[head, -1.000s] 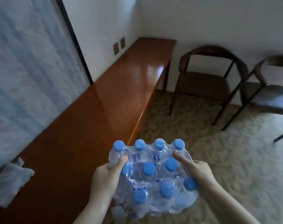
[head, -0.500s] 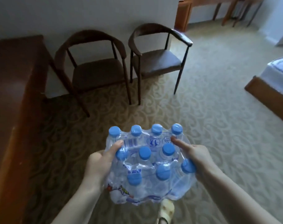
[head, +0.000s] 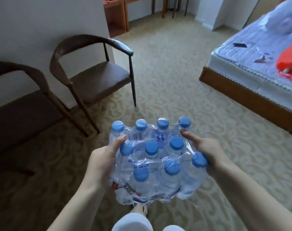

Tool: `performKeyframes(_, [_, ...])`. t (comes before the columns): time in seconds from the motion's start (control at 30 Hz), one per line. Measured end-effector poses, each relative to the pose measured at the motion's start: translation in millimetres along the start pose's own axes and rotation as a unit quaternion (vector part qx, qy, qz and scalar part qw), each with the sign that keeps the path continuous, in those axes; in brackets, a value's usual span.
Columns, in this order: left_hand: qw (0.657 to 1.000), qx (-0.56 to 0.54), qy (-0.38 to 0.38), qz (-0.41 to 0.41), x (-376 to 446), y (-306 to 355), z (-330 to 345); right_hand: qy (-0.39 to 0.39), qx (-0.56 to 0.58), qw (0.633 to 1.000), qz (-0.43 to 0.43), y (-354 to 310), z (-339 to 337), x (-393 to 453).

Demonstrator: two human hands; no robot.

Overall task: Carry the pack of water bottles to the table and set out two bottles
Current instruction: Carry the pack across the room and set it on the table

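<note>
— Swung right since 0.5 s ago: long counter gone from view, bed (head: 251, 52) now in at right, 2 chairs (head: 92, 70) slid to the left

— And the pack of water bottles (head: 156, 161)?

— Held at waist height over the carpet (head: 175, 80), well apart from any counter. Same hold as before, caps up, shrink wrap unbroken as far as can be told

— State of each grip?

— Left hand (head: 102, 161) curled on the pack's left side, thumb pressed onto the wrap between caps. Right hand (head: 206, 151) clasped on the right side, thumb laid across the top, fingers hidden beneath

— How far along?

— Carrying leg only, probably mid-turn. Nothing set down yet, no bottle pulled out. Left to do: reach the counter, lower the pack, tear the wrap, stand 2 bottles out

— Which counter?

— Cannot tell; some wooden furniture (head: 116, 15) far back, too small to judge
</note>
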State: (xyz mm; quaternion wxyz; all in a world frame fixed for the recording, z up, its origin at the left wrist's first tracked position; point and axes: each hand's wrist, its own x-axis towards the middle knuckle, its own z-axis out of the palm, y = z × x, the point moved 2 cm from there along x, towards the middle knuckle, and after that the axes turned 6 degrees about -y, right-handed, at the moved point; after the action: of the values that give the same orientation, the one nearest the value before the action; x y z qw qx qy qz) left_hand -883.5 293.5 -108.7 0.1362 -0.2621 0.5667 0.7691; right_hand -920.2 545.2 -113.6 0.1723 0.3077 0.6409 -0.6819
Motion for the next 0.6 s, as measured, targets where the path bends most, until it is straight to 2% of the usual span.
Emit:
performKeyframes(0.27, [0.99,0.135,-0.048,0.0,162,96,91,0.106,0.081,0.991,-0.016,-92,-17,103])
performKeyframes(0.5, [0.986,0.141,-0.089,-0.028,291,137,193,0.128,0.106,0.986,0.003,-180,-58,216])
performKeyframes(0.6, [0.987,0.135,-0.079,-0.042,348,151,238,0.131,0.081,0.988,0.012,-225,-75,269])
